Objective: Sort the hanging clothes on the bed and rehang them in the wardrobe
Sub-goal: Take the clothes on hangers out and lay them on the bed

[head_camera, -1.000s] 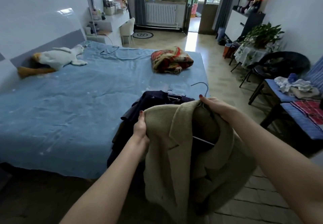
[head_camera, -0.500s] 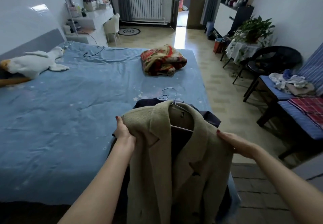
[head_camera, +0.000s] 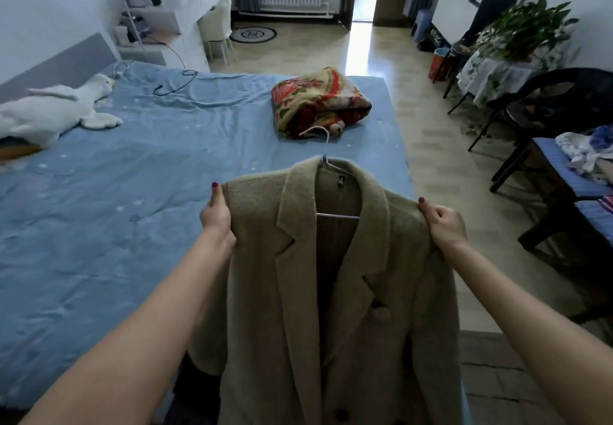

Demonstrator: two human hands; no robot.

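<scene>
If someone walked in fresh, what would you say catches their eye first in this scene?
First, the beige coat on a white wire hanger, held up front and centre, the left hand and right hand each gripping a shoulder. Behind it, a red floral blanket lies bundled on the blue bed, and a white plush goose lies at far left.

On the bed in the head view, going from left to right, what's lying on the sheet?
White goose plush → black cable → folded floral blanket.
</scene>
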